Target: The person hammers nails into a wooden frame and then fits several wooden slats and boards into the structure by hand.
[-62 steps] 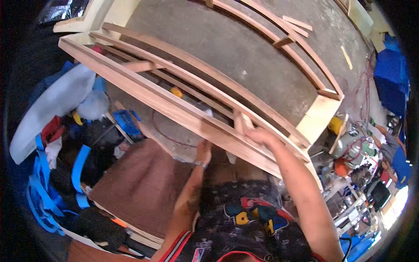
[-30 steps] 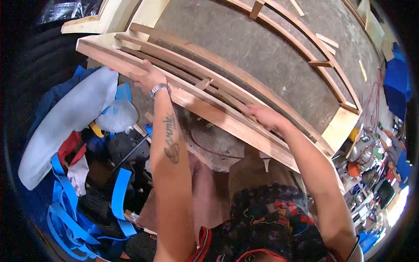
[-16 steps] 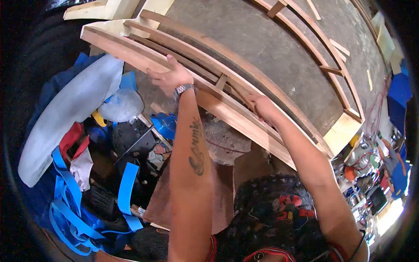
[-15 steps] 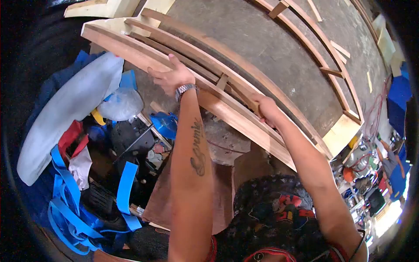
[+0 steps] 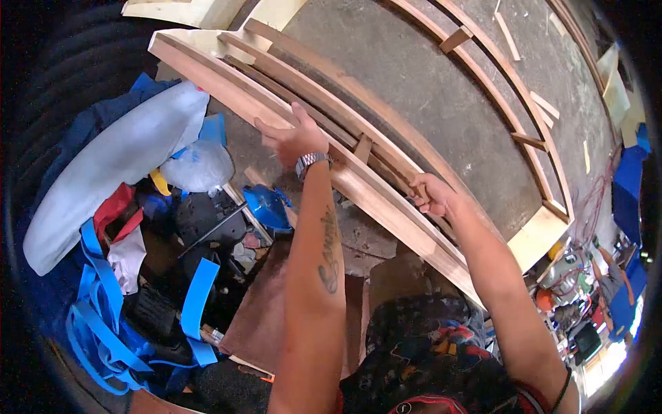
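Observation:
A long curved wooden frame (image 5: 396,201) of pale boards and thin rails with short cross pieces slants across the middle of the view. My left hand (image 5: 295,141), with a silver watch at the wrist, grips its near board, thumb over the top edge and fingers along the outer face. Further right along the frame, my right hand (image 5: 436,196) is closed at the inner rails, fingers curled together. Whatever lies inside those fingers is hidden. Between the two hands a short cross piece (image 5: 363,148) joins the rails.
Another curved wooden frame (image 5: 520,103) lies on the concrete floor (image 5: 414,90) beyond. To the left are a long grey-white padded piece (image 5: 114,172), blue straps (image 5: 103,331), a clear plastic bag (image 5: 198,165) and a blue object (image 5: 269,207). Mixed clutter (image 5: 565,276) lies at right.
The view has shifted, so the frame and my left hand appear further right. My right hand has turned at the rails, and its curled fingers show more. My left hand keeps its grip.

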{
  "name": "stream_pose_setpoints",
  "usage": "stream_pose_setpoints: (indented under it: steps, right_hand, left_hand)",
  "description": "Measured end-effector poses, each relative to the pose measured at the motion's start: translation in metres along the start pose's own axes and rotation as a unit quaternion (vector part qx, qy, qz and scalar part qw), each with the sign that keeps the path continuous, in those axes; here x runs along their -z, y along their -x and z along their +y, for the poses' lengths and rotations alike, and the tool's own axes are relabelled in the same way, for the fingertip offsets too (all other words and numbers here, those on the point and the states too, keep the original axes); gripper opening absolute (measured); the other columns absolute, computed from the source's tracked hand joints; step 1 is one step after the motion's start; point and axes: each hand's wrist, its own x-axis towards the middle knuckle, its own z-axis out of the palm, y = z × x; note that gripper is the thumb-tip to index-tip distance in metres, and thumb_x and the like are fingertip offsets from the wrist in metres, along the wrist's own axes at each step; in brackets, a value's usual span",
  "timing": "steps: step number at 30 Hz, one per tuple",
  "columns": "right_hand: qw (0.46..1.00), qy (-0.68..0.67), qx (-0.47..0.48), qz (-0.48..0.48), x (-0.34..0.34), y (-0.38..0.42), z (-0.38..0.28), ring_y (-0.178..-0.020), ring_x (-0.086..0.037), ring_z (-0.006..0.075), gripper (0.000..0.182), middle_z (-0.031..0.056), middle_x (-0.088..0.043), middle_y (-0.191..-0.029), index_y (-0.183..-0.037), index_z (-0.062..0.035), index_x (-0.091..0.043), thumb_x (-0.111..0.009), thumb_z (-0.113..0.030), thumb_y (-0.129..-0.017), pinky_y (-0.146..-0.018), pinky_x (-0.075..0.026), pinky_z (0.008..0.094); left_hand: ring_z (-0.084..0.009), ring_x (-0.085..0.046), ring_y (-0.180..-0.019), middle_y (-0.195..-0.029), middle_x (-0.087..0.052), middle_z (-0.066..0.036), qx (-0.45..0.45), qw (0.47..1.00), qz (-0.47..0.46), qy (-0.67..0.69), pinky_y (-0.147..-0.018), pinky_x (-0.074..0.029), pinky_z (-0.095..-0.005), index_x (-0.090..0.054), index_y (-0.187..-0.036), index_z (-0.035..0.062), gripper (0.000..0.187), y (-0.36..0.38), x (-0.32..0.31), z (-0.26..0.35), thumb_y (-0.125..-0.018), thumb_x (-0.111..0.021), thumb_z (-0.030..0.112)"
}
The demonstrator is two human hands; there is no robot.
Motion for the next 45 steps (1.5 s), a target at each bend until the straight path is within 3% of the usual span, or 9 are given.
stream_pose_setpoints:
  steps: [6, 12, 15, 25, 35, 38, 39, 42, 45]
  right_hand:
    - [0.993, 0.003, 0.106, 0.041, -0.020, 0.027, 0.010, -0.044, -0.036, 0.0080, 0.021, 0.0026, -0.049, -0.068, -0.090, -0.0113, -0.050, -0.055, -0.022, -0.072, -0.036, -0.023, 0.0206]
    - [0.993, -0.089, 0.075, 0.029, -0.044, 0.024, -0.007, -0.038, -0.033, 0.0081, 0.013, -0.0005, -0.040, -0.056, -0.083, -0.0112, -0.046, -0.051, -0.022, -0.079, -0.033, -0.022, 0.0241]
    - [0.986, 0.063, 0.152, 0.019, -0.051, 0.039, -0.006, -0.037, -0.032, 0.0087, 0.012, -0.0008, -0.038, -0.054, -0.083, -0.0106, -0.045, -0.049, -0.021, -0.079, -0.033, -0.023, 0.0251]
    - [0.991, 0.009, 0.130, 0.040, -0.049, 0.042, -0.001, -0.043, -0.035, 0.0074, 0.042, 0.0025, -0.045, -0.065, -0.121, -0.0099, -0.045, -0.047, -0.021, -0.081, -0.038, -0.024, 0.0234]
    - [0.973, 0.134, 0.155, 0.110, -0.065, 0.059, -0.005, -0.043, -0.034, 0.0067, 0.054, 0.0015, -0.046, -0.066, -0.132, -0.0075, -0.039, -0.048, -0.023, -0.081, -0.040, -0.022, 0.0211]
    - [0.984, 0.082, 0.144, 0.070, -0.068, 0.064, -0.011, -0.042, -0.034, 0.0065, 0.050, 0.0015, -0.046, -0.066, -0.128, -0.0074, -0.042, -0.048, -0.023, -0.081, -0.039, -0.023, 0.0218]
    - [0.983, 0.076, 0.163, 0.042, -0.061, 0.055, -0.008, -0.041, -0.034, 0.0066, 0.037, 0.0017, -0.046, -0.064, -0.115, -0.0082, -0.048, -0.048, -0.024, -0.082, -0.038, -0.023, 0.0228]
    - [0.984, 0.066, 0.156, 0.059, -0.068, 0.056, -0.012, -0.041, -0.036, 0.0079, 0.024, 0.0017, -0.046, -0.061, -0.101, -0.0096, -0.048, -0.048, -0.024, -0.082, -0.037, -0.024, 0.0236]
    - [0.986, 0.104, 0.129, -0.015, -0.058, 0.051, -0.017, -0.042, -0.040, 0.0101, 0.018, 0.0024, -0.048, -0.063, -0.093, -0.0104, -0.048, -0.049, -0.025, -0.083, -0.038, -0.029, 0.0243]
  left_hand:
    - [-0.0423, -0.055, -0.099, -0.123, -0.044, -0.021, 0.000, 1.000, 0.002, 0.012, -0.077, -0.047, -0.0532, -0.022, -0.140, 0.0112, 0.079, 0.003, 0.004, 0.004, -0.080, -0.055, 0.051]
    - [-0.0422, -0.053, -0.102, -0.123, -0.042, -0.024, -0.033, 0.999, 0.019, 0.008, -0.080, -0.047, -0.0522, -0.021, -0.139, 0.0065, 0.081, 0.000, -0.009, -0.007, -0.081, -0.054, 0.052]
    - [-0.0414, -0.053, -0.103, -0.122, -0.042, -0.024, -0.035, 0.999, 0.019, -0.006, -0.082, -0.047, -0.0508, -0.021, -0.138, 0.0050, 0.083, 0.000, -0.008, -0.001, -0.080, -0.055, 0.053]
    - [-0.0387, -0.050, -0.109, -0.127, -0.040, -0.023, -0.004, 1.000, -0.022, -0.009, -0.087, -0.046, -0.0473, -0.020, -0.139, 0.0064, 0.084, -0.003, -0.005, -0.001, -0.080, -0.054, 0.055]
    - [-0.0418, -0.052, -0.104, -0.128, -0.040, -0.022, 0.001, 0.999, -0.029, -0.022, -0.085, -0.045, -0.0497, -0.018, -0.140, 0.0089, 0.083, -0.002, 0.002, 0.006, -0.081, -0.050, 0.057]
    - [-0.0421, -0.053, -0.103, -0.126, -0.041, -0.022, 0.008, 0.999, -0.034, -0.009, -0.084, -0.046, -0.0502, -0.018, -0.140, 0.0096, 0.083, -0.003, 0.003, 0.010, -0.080, -0.050, 0.057]
    - [-0.0422, -0.053, -0.102, -0.126, -0.041, -0.022, 0.007, 0.999, -0.033, -0.005, -0.084, -0.046, -0.0502, -0.018, -0.140, 0.0098, 0.083, -0.002, 0.002, 0.008, -0.080, -0.051, 0.057]
    - [-0.0424, -0.053, -0.101, -0.124, -0.042, -0.022, -0.014, 1.000, -0.003, -0.014, -0.084, -0.046, -0.0506, -0.018, -0.140, 0.0101, 0.083, -0.002, -0.008, -0.004, -0.080, -0.052, 0.056]
    - [-0.0422, -0.053, -0.102, -0.123, -0.042, -0.023, -0.014, 1.000, -0.001, -0.004, -0.084, -0.045, -0.0509, -0.019, -0.140, 0.0100, 0.082, 0.002, -0.004, -0.001, -0.080, -0.053, 0.055]
